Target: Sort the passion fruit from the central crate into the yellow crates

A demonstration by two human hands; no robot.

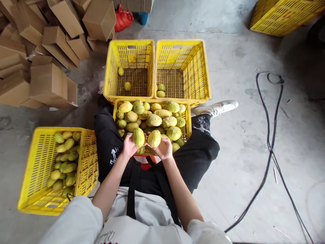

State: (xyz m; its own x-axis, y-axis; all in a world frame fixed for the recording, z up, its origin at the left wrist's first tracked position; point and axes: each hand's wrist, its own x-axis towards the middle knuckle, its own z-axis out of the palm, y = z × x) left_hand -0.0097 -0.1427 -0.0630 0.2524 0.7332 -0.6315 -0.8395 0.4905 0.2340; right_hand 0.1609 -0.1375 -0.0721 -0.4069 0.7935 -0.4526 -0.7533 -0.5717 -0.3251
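My left hand (130, 146) holds a yellow-green fruit (138, 137) upright on its fingers. A second, yellower fruit (154, 138) rests in my right hand (164, 148), close beside the first with a small gap between them. Both hands are above the near edge of a yellow crate (188, 118) heaped with similar fruits, which stands between my legs. Beyond it are two deeper crates side by side: the left crate (108, 71) has two fruits on its floor, and the right crate (206, 74) has a few in its near left corner.
A yellow crate (30, 169) of fruits stands at the left. Open cardboard boxes (48, 81) pile up at the upper left, near a red bag (123, 19). Another yellow crate (284, 17) is at the upper right. A black cable (267, 162) crosses the floor at the right.
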